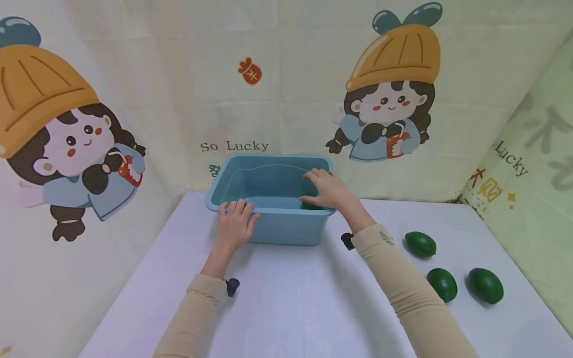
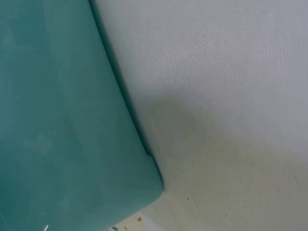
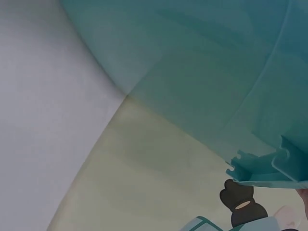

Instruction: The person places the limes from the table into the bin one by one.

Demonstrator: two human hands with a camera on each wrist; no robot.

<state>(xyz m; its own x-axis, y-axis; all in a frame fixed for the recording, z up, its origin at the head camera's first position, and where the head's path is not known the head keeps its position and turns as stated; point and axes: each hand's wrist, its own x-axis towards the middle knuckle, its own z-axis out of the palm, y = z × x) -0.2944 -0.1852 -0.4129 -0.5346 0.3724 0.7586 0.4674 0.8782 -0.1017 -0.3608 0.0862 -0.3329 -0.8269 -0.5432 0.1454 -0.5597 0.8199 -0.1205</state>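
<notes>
The blue bin (image 1: 273, 209) sits at the far middle of the white table (image 1: 286, 308), close to the backdrop, its long axis running left to right across the view and its open top facing up; the near long wall faces the person. The left hand (image 1: 234, 223) rests on the bin's near rim at the left corner, fingers laid over the edge and bent down onto it, thumb against the outer wall. The right hand (image 1: 326, 190) reaches over the right end of the bin with fingers spread and slightly bent, covering a dark green thing (image 1: 310, 205) inside; only a sliver of it shows, so whether the fingers grip it or only touch it cannot be told. Three green fruits (image 1: 443, 283) lie on the table to the right, well apart from the bin, each lying on its side with its long axis slanting. Both sleeves are beige. The table is covered in plain white cloth. Behind and to both sides hangs a pale curtain (image 1: 250, 99) printed with cartoon girls in orange hats and the words "So Lucky". The left wrist view shows only the bin's wall (image 2: 57, 120) against the cloth, the right wrist view its underside rim (image 3: 216, 72).
</notes>
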